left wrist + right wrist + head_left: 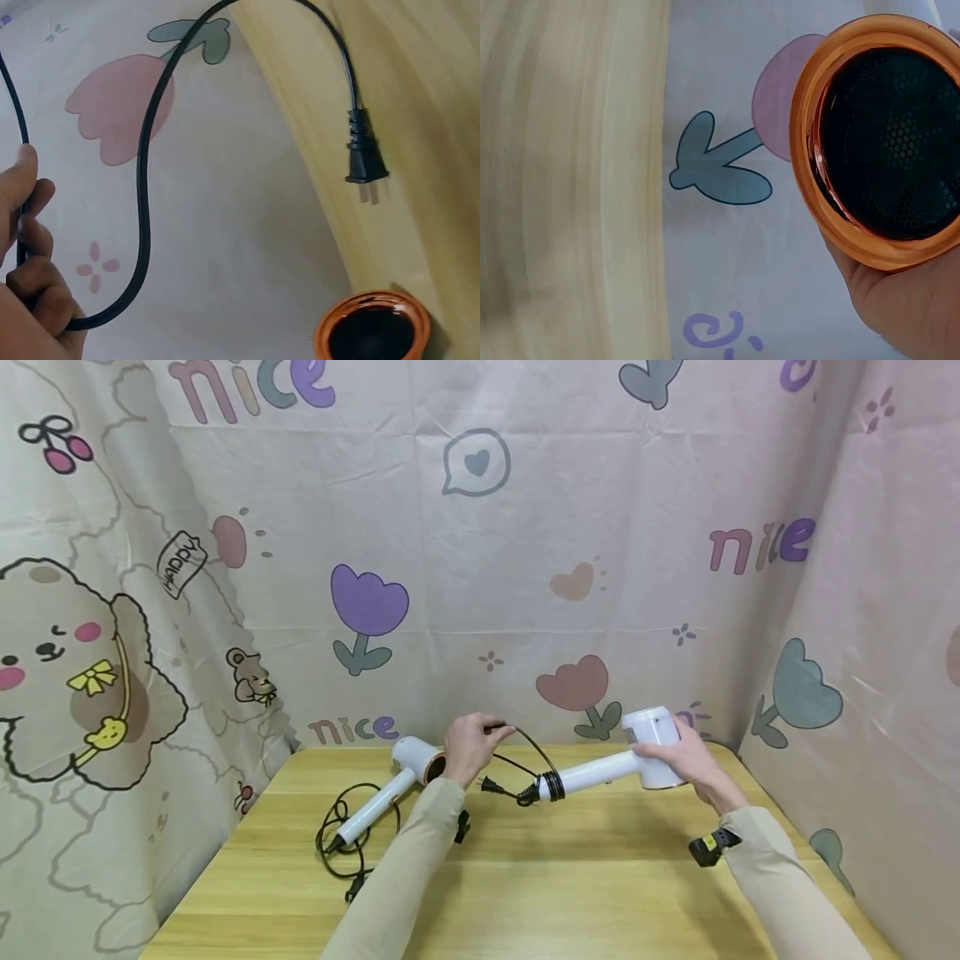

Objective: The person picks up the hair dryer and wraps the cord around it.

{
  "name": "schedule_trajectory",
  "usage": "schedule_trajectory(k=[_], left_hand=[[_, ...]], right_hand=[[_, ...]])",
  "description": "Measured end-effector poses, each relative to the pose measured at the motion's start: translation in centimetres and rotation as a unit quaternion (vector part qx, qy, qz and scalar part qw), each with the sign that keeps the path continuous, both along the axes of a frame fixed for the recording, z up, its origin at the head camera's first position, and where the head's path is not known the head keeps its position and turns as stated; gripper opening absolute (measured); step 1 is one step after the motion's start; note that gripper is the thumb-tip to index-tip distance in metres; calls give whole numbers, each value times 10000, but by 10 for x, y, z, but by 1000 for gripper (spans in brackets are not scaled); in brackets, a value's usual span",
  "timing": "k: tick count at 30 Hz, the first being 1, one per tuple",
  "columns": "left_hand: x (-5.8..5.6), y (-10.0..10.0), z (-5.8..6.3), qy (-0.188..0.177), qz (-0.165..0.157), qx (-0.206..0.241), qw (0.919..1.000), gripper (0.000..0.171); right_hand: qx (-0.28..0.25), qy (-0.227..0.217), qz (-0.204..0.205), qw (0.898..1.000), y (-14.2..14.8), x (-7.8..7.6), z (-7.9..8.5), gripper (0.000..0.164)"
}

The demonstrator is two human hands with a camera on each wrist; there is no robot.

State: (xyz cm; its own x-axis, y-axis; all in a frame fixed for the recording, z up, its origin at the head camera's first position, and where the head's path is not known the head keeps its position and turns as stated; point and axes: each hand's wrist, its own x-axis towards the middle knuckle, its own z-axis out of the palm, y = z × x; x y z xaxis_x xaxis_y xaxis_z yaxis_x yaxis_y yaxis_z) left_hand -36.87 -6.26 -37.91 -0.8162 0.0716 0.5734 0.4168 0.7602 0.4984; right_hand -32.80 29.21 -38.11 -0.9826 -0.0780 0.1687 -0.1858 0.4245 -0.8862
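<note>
My right hand (699, 767) grips the head of a white hair dryer (600, 772), its handle pointing left above the table. The copper-rimmed end of that dryer (877, 142) fills the right side of the right wrist view. Several turns of black cord (556, 785) wrap round the handle's end. My left hand (469, 747) pinches a loop of this cord, pulled up and left of the handle. The two-pin plug (366, 154) hangs free beside it. Behind the left hand lies a second white hair dryer (382, 802), its copper mouth partly hidden by that hand.
The second dryer's black cord (324, 827) lies in loose coils at the left of the wooden table (540, 893), its plug (356, 887) near my left sleeve. A printed curtain (480, 543) hangs at the back and both sides.
</note>
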Motion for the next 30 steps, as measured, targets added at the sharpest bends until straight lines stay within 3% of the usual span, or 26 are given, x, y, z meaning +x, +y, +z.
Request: schedule_trajectory(k=[6, 11, 15, 21, 25, 30], left_hand=[[-3, -1, -13, -554, -248, 416, 9973, 27], [-1, -2, -31, -605, -518, -89, 9968, 24], [3, -3, -42, -699, -529, -548, 9946, 22], [12, 0, -50, -970, -612, -984, 9885, 24], [19, 9, -51, -756, -747, -1358, 9850, 26], [29, 19, -50, -115, -778, -1979, 9771, 27]], right_hand=[[-529, -397, -9, 9978, 2, -2, -3, 79], [-1177, -770, -93, 9900, -6, 3, -11, 76], [-1754, -999, -315, 9789, -18, 6, -15, 77], [-2347, -1353, -1038, 9570, -29, 4, -15, 88], [-2453, -1349, -1662, 9455, -30, 1, -18, 94], [-2277, -977, -2166, 9443, -32, -1, -19, 92]])
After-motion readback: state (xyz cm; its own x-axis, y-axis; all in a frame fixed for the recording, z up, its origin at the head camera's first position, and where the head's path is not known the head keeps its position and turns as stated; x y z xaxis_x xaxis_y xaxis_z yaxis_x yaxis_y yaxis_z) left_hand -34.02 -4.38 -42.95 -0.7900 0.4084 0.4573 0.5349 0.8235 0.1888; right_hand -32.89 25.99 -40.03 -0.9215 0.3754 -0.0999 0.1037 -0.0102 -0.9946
